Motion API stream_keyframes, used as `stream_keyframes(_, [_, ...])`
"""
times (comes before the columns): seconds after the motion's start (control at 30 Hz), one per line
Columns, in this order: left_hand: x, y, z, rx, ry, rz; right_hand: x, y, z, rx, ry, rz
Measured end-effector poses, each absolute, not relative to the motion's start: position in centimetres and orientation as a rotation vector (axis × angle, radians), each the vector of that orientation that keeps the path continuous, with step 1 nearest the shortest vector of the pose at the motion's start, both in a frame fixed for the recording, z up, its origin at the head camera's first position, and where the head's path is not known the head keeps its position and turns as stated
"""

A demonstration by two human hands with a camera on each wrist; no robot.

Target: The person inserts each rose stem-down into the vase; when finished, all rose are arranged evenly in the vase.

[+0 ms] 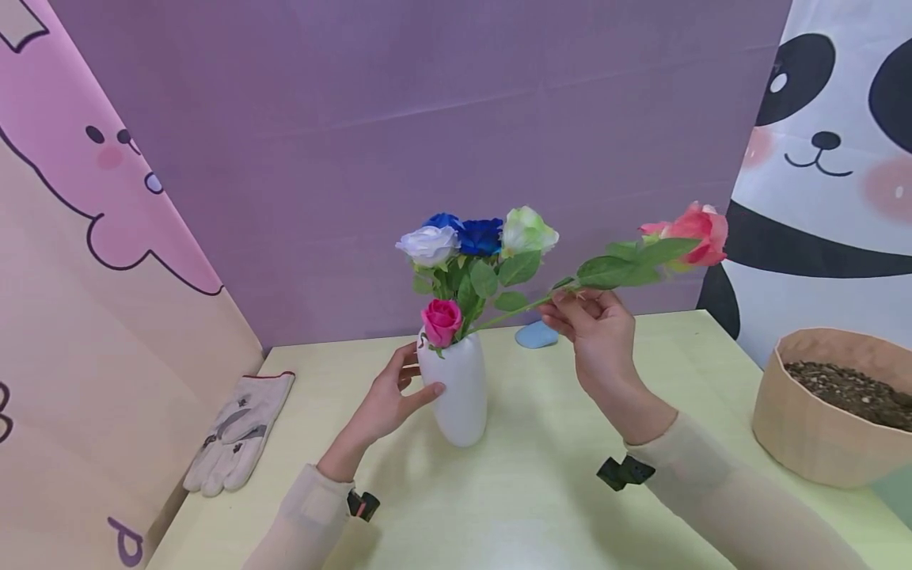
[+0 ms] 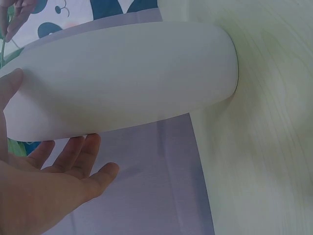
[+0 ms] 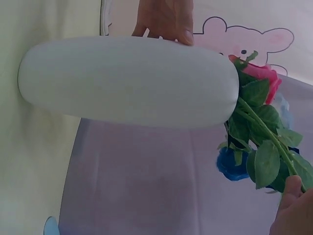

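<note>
A white vase (image 1: 456, 396) stands upright on the table, holding blue flowers (image 1: 480, 237), a white flower (image 1: 430, 245), a pale green flower (image 1: 528, 230) and a short pink rose (image 1: 442, 321). My left hand (image 1: 390, 398) grips the vase near its top, thumb (image 2: 9, 87) in front and fingers round the far side. With thumb and fingers, my right hand (image 1: 595, 332) pinches the green stem of a coral-pink flower (image 1: 701, 233). That stem (image 3: 269, 131) slants to the right, its lower end inside the vase mouth, its bloom well out beyond the hand.
A pair of work gloves (image 1: 240, 433) lies at the table's left side. On the right stands a tan pot (image 1: 819, 427) with dark soil. A light blue flat object (image 1: 537, 335) lies behind the vase. A purple backdrop (image 1: 342, 174) hangs at the table's far edge.
</note>
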State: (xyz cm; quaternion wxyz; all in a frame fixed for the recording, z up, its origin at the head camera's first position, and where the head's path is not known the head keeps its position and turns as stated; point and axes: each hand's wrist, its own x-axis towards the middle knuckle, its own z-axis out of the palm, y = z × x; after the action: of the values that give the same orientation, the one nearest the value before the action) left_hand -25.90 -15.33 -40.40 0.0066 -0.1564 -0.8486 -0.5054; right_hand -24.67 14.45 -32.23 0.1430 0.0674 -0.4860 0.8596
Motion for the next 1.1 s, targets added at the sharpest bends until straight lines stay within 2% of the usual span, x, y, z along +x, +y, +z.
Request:
stream_keyframes(0.6, [-25.7,-15.2,-40.2,-0.483,-2.657,-1.580,-25.8,11.0,-32.9,0.251,-1.569,2.373])
stream_keyframes(1.1, [-25.8,-15.1,-40.4,-0.474,-2.666,-1.556,-27.5,9.9,-33.5,0.330,-1.597,2.322])
